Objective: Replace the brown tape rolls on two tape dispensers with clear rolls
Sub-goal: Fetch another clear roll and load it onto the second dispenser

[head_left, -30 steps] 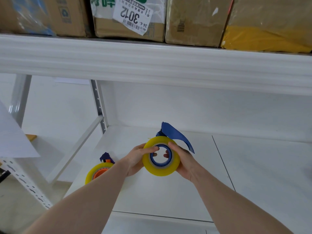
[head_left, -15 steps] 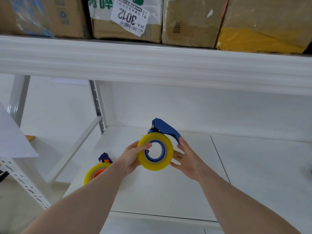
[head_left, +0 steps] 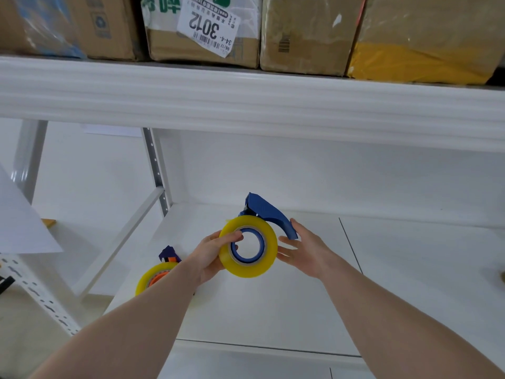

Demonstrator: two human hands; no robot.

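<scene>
A blue tape dispenser (head_left: 269, 214) is held up above the white shelf board (head_left: 287, 310). A yellowish clear tape roll (head_left: 247, 269) sits on its blue hub. My left hand (head_left: 211, 257) grips the roll's left rim, thumb across the front. My right hand (head_left: 303, 248) is beside the roll's right edge with fingers spread, fingertips near the dispenser's handle; no grip shows. A second dispenser (head_left: 168, 254) with a yellowish roll (head_left: 149, 277) on an orange hub lies on the shelf at the left, partly hidden by my left forearm.
An upper white shelf beam (head_left: 246, 99) runs across above, carrying cardboard boxes (head_left: 202, 28). A perforated upright post (head_left: 157, 170) and a diagonal brace (head_left: 120, 242) stand at the left. A white sheet (head_left: 19, 222) hangs at the far left.
The dispenser with its roll has risen slightly and tilted. My right hand has let go of the roll and opened beside it. My left hand keeps its hold.
</scene>
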